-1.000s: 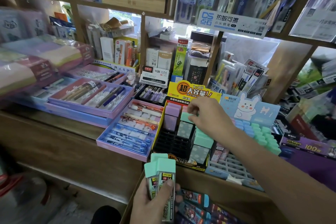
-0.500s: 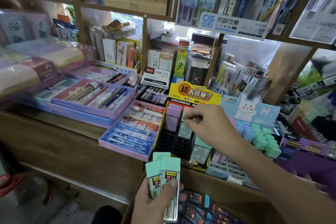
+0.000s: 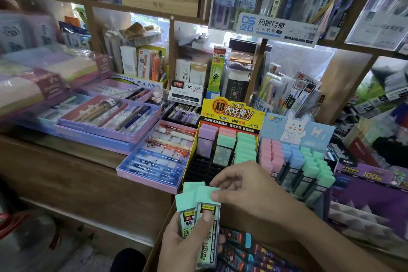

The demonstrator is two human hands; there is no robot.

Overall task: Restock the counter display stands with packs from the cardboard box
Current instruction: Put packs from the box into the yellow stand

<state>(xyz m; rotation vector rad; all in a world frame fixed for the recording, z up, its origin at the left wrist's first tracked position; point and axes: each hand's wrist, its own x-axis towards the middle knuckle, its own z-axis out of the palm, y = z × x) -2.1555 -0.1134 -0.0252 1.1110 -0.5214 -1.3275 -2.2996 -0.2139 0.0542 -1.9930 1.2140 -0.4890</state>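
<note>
Green-capped packs (image 3: 204,195) are clasped in left grip (image 3: 185,240), thumb pressed on front. Front pack's cap is pinched by right grip (image 3: 247,185). Packs are held over cardboard box (image 3: 155,254), in front of yellow display stand (image 3: 231,115).

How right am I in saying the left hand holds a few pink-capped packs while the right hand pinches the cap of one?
Not quite: the caps are mint green, not pink. The head view shows the left hand holding a few green-capped packs while the right hand pinches the cap of the front one.
</note>
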